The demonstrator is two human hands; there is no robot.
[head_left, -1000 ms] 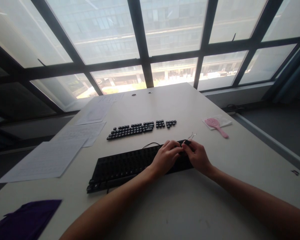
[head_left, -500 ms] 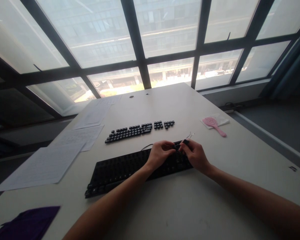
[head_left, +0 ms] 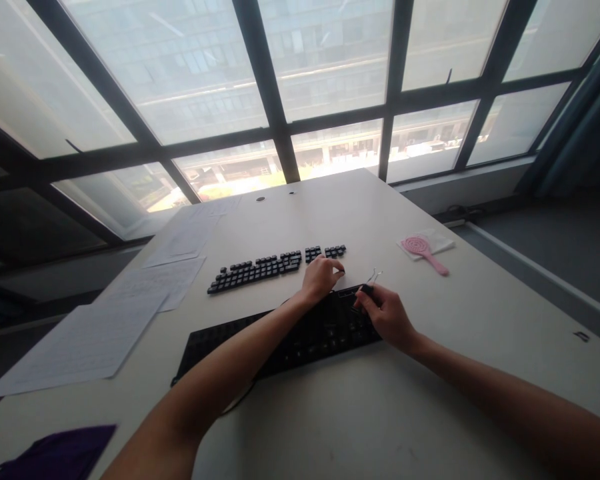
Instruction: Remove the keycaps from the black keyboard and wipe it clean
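A black keyboard (head_left: 260, 343) with its keycaps removed lies across the white table (head_left: 360, 413). My right hand (head_left: 386, 313) rests at the keyboard's far right corner, fingers closed on a wire keycap puller (head_left: 371, 279). My left hand (head_left: 321, 277) has reached beyond the keyboard, fingertips pinched on something small and dark that looks like a keycap, just in front of the rows of loose black keycaps (head_left: 275, 263) laid out on the table.
Sheets of paper (head_left: 105, 320) lie at the left. A pink hairbrush (head_left: 423, 252) on a white cloth sits at the right. A purple cloth (head_left: 55, 453) is at the near left corner. Large windows stand behind the table.
My left hand left the keyboard's right end and moved forward toward the laid-out keycaps. My right hand stayed at the keyboard corner with the puller.
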